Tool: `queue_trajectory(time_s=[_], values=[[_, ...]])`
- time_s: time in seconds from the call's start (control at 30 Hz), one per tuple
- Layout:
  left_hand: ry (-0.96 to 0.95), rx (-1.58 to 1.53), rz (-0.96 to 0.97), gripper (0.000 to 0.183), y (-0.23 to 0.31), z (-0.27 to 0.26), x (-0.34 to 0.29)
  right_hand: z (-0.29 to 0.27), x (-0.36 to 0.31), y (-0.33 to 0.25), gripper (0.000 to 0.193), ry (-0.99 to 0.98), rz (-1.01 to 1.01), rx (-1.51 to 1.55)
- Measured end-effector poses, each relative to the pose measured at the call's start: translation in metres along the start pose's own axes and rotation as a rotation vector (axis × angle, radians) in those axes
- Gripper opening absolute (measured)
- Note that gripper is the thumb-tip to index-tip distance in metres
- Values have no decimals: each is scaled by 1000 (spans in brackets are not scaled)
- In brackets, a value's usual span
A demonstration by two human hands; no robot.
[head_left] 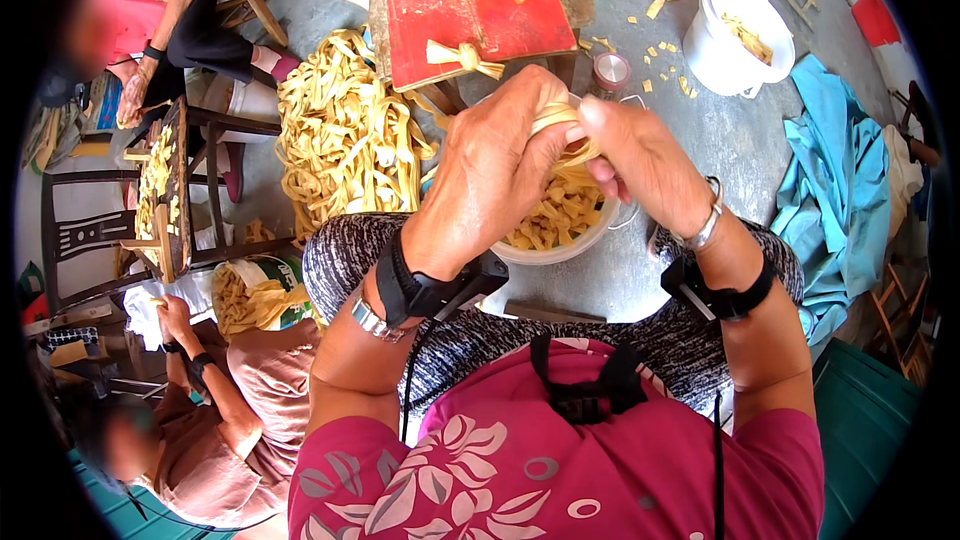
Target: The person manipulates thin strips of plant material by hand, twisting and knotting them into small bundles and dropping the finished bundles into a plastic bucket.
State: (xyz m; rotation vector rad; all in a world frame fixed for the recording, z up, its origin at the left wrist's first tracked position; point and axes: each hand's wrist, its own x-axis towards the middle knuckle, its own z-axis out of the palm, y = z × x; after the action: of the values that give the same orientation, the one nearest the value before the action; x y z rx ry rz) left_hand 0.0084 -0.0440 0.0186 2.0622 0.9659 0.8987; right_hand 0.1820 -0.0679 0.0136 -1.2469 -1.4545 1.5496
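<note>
Both hands are raised together over a white bucket [560, 256] between my knees. My left hand [480, 175] pinches a flat yellow strip [556, 118], which looks like tofu skin. My right hand [645, 165] closes on the same strip from the other side. Part of the strip is hidden by the fingers, so its exact shape there cannot be made out. Short knotted yellow pieces [552, 220] fill the bucket below. To the left lies a big heap of long yellow strips [345, 135]. One knotted strip [465, 57] rests at the near edge of a red board [420, 15].
A second white bucket [712, 50] with yellow pieces stands at far right, scraps scattered beside it. A lidded jar [612, 72] is behind my right hand. Blue cloth [835, 200] hangs at right. Two people [150, 0] [230, 410] work at left near a wooden bench [178, 190].
</note>
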Motion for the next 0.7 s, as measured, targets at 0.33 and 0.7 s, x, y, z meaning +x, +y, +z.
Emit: queue_trajectory(time_s=[0.33, 0.7], values=[[-102, -956, -377, 28, -17, -17, -7, 16, 7, 12, 27, -23, -216, 89], [-42, -212, 21, 41, -21, 0, -12, 17, 7, 20, 29, -72, -11, 372]])
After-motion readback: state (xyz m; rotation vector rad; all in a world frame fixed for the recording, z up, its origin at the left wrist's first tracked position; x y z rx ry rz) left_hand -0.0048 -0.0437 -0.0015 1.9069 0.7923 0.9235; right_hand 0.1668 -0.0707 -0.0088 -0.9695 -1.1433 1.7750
